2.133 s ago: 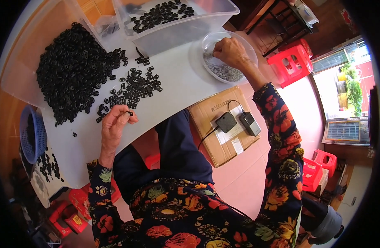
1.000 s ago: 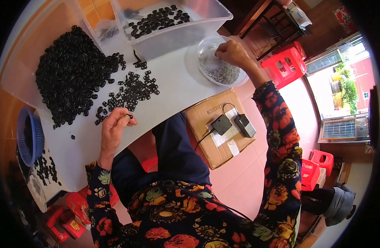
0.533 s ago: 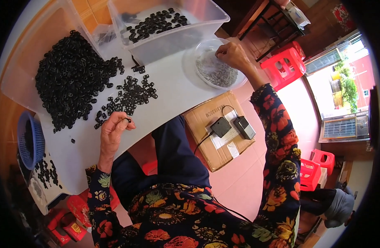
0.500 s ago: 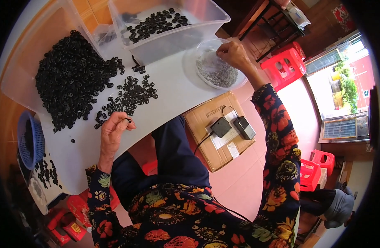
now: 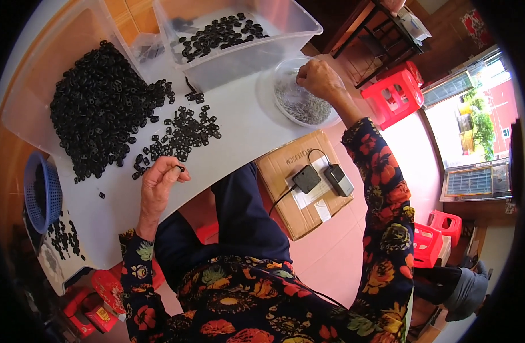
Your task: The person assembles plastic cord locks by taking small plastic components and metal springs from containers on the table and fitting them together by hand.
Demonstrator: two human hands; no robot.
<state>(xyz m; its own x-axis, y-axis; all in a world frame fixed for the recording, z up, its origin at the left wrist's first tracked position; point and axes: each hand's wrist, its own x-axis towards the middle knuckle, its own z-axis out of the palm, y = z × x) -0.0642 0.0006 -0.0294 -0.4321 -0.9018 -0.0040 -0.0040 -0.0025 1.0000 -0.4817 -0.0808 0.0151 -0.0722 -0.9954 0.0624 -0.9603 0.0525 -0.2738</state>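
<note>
Between the thumb and fingers of my left hand a small black plastic piece is pinched, just over the table's near edge. My right hand reaches over a round clear bowl of small silvery metal pins. Its fingers are pressed together at the bowl's upper side; whether anything is between them is hidden. Beyond my left hand lies a loose spread of black two-holed pieces, beside a large heap of similar pieces spilling from a tipped clear bin.
Another clear bin with black pieces stands at the back of the white table. A blue basket sits at the left. Below the table's right part, a cardboard box carries two black devices. Red stools and a person are to the right.
My right hand has shifted slightly left and down at the bowl. The left hand keeps its pinch on the black piece; the whole view has moved a little.
</note>
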